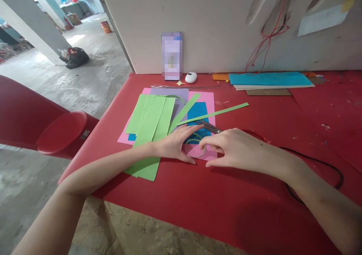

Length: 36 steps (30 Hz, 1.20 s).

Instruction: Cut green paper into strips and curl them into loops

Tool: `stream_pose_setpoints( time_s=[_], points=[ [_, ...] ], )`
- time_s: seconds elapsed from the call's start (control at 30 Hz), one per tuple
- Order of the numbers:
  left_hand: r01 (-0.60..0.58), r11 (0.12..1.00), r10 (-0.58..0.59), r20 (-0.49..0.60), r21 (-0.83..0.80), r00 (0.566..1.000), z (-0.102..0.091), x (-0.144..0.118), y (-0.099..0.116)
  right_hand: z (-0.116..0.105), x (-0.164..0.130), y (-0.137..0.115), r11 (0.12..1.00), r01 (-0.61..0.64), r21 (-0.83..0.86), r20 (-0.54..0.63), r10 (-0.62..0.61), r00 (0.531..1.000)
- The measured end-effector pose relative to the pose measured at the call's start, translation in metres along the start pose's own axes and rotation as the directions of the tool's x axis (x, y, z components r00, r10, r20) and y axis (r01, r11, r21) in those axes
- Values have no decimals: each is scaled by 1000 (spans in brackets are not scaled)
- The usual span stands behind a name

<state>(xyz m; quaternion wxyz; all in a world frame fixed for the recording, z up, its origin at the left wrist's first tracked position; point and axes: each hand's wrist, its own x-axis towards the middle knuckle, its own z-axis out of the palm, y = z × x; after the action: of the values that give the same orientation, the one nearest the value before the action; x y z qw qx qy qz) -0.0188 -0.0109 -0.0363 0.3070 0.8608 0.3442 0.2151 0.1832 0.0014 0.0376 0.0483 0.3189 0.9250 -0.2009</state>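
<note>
My left hand (177,144) lies over the paper pile, fingers stretched and thumb spread apart from them. Facing it, my right hand (230,145) has curled fingers, with a gap between thumb and forefinger. Between the two hands is a thin pale-green ring (195,146), probably a curled paper strip. My right fingertips are close to it; whether they touch it I cannot tell. Scissors (210,127) lie just beyond my right hand, partly hidden by it. Wide green paper strips (152,115) lie beside my left hand, and a narrow green strip (226,112) points off to the right.
Pink paper (210,100), purple paper (182,93) and blue paper (198,110) lie under the strips. A phone (172,57) leans on the wall beside a white mouse-shaped object (191,77). Blue sheets (268,79) lie at the back; a black cable (325,162) loops at right.
</note>
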Motion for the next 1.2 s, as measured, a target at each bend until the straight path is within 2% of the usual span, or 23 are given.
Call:
stream_pose_setpoints(
  time_s=[0.1, 0.33, 0.5, 0.67, 0.77, 0.97, 1.2],
  points=[
    [17, 1000, -17, 65, 2, 998, -7, 0, 3, -5, -2, 6, 999, -37, -2, -22, 37, 999],
    [66, 993, -79, 133, 100, 988, -18, 1, 6, 3, 3, 18, 997, -3, 75, -66, 8, 998],
    [79, 994, -87, 108, 77, 990, -11, 1, 5, 5, 7, 21, 976, -128, 178, -140, 154, 978],
    [45, 998, -50, 86, 53, 995, -8, 1, 5, 2, 4, 15, 990, 62, 127, -17, -60, 998],
    [48, 997, -52, 75, 57, 996, -8, 0, 4, 3, 3, 9, 989, 119, 84, -6, -119, 993],
    [23, 997, -28, 65, 72, 997, -5, -1, 2, 7, 8, 5, 989, 67, 131, -36, -62, 997],
    [52, 995, -57, 64, 85, 996, -2, -1, 1, 1, 1, 6, 987, 9, 158, -137, 12, 991]
  ],
)
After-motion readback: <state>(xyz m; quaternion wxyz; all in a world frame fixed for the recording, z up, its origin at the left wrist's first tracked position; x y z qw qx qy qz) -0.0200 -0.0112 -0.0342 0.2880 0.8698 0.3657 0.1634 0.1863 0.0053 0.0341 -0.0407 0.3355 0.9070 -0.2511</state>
